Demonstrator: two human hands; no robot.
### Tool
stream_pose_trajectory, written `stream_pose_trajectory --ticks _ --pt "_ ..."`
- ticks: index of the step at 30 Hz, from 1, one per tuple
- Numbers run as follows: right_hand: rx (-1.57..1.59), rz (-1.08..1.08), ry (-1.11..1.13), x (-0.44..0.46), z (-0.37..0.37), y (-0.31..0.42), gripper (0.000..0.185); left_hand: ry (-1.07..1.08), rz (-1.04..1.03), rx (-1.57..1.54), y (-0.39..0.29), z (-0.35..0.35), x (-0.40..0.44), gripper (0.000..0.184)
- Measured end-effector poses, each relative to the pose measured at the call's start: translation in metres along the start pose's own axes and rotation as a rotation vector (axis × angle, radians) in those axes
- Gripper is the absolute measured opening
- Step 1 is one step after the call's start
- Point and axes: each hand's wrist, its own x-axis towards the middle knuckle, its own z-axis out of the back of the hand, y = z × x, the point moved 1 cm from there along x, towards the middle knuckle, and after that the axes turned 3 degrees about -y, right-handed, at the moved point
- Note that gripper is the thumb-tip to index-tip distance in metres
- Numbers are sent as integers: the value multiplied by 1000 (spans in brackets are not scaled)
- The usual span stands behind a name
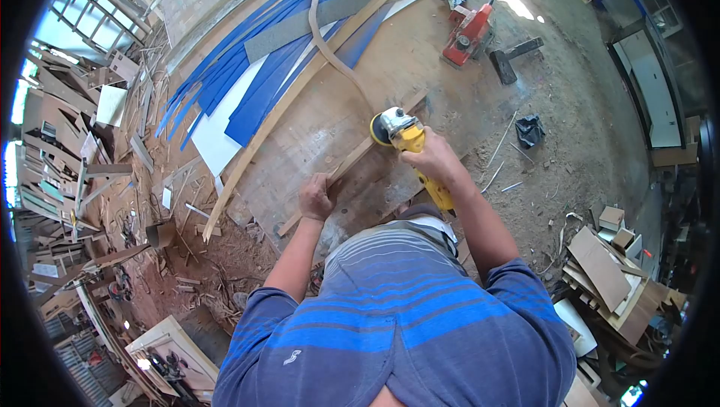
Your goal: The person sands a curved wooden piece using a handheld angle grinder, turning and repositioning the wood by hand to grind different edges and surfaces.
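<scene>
My right hand [435, 158] is wrapped round the body of a yellow angle grinder [409, 137]. The grinder's round disc [380, 130] sits at the edge of a narrow wooden strip [352, 158]; whether it touches the wood I cannot tell. That strip lies slantwise across the worktable [300, 141]. Lower down on the same strip, my left hand [316, 197] is closed over it, holding it against the tabletop. The grinder's rear end points back toward my waist.
Blue and white strips [247, 100], a long wooden batten [300, 85] and a curved strip [319, 36] lie on the table's far left. A red power planer [466, 38], a hammer [504, 67] and a crumpled black bag [530, 131] lie to the right. Offcuts [600, 264] are piled at lower right.
</scene>
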Motion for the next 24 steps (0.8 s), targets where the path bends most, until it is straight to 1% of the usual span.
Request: stream_pose_trajectory --ticks 4,8,10,14,18,22,24 --pt "-5 -97 -24 16 17 -12 68 -9 -12 3 2 -3 -2 20" --pt "3 -38 -55 15 18 -13 66 -10 -6 -6 6 -3 -1 19" --pt "49 10 -43 -4 20 6 66 -7 1 -13 4 -3 -4 19" --pt "-110 128 63 -32 -3 34 64 -44 -44 -6 7 -6 -3 20" --pt "-251 150 182 -54 -20 66 56 -43 -24 5 5 -4 -3 20" --pt "-254 170 211 -54 -31 73 54 -50 -23 -8 4 -5 -3 20" --pt "-235 161 186 -51 -29 71 55 -28 -12 2 5 -5 -2 21"
